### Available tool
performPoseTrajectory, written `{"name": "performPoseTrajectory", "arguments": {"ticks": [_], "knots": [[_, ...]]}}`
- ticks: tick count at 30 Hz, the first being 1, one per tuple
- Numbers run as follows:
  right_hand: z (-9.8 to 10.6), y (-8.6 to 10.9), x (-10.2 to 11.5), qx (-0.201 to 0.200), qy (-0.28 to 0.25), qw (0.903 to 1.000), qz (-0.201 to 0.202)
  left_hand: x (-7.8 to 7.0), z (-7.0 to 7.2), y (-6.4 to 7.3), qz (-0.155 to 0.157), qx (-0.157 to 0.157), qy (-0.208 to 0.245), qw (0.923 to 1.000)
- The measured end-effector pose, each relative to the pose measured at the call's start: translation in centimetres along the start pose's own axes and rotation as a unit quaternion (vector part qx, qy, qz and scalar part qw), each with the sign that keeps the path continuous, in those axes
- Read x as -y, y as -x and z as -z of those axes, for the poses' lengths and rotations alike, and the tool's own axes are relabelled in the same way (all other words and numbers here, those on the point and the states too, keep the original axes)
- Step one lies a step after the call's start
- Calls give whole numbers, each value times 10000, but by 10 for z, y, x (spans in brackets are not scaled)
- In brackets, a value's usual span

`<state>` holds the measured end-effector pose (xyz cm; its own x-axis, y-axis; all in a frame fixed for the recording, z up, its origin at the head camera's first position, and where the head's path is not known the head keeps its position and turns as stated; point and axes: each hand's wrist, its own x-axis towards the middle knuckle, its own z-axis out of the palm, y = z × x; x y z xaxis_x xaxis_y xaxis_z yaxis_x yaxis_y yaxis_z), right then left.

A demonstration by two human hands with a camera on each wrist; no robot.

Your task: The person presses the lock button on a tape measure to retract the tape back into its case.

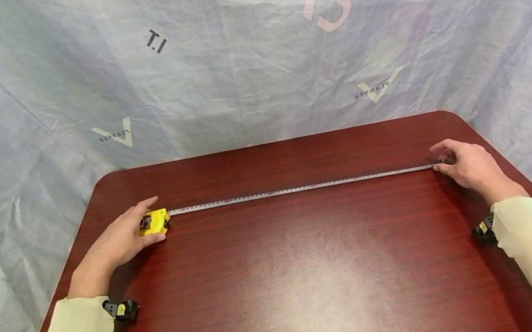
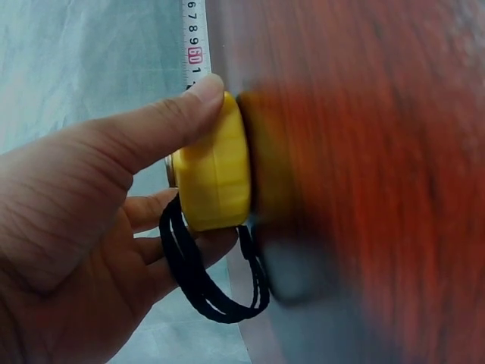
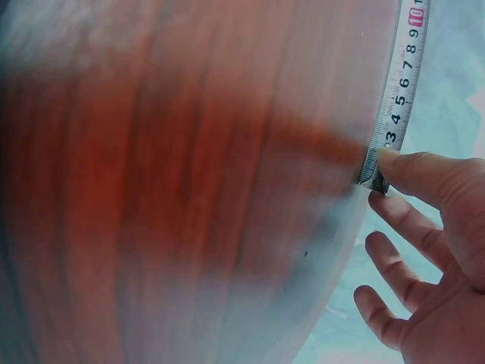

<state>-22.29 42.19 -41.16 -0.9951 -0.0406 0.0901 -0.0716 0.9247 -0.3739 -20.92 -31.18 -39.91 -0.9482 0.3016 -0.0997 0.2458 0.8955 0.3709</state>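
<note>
A yellow tape measure case [image 1: 154, 222] stands at the left of the table, and my left hand [image 1: 121, 237] grips it between thumb and fingers. In the left wrist view a black wrist strap [image 2: 198, 282] loops from the case [image 2: 214, 171], and the blade [image 2: 195, 45] reads just past 60 where it leaves the case. The white blade [image 1: 297, 189] stretches straight across the table to the right. My right hand [image 1: 475, 168] pinches its end between thumb and index finger; in the right wrist view the blade's metal end [image 3: 373, 182] shows beside the thumb, the other fingers spread.
The glossy dark red table [image 1: 286, 281] has rounded far corners. Grey printed cloth [image 1: 237, 64] hangs behind it and along both sides. A small black camera sits on the left wrist [image 1: 126, 310] and another on the right wrist [image 1: 484, 232].
</note>
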Motion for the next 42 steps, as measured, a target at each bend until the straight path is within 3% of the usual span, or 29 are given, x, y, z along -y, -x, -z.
{"name": "performPoseTrajectory", "arguments": {"ticks": [17,29,42], "knots": [[-1,2,-2,-395,-135,9990,161,-4,5,2,-66,0,100,9999],[4,7,-2,-862,-567,9939,401,-2,14,7,-133,-45,191,9997],[15,5,2,-1141,-912,9877,566,-1,32,12,-391,-239,52,9989]]}}
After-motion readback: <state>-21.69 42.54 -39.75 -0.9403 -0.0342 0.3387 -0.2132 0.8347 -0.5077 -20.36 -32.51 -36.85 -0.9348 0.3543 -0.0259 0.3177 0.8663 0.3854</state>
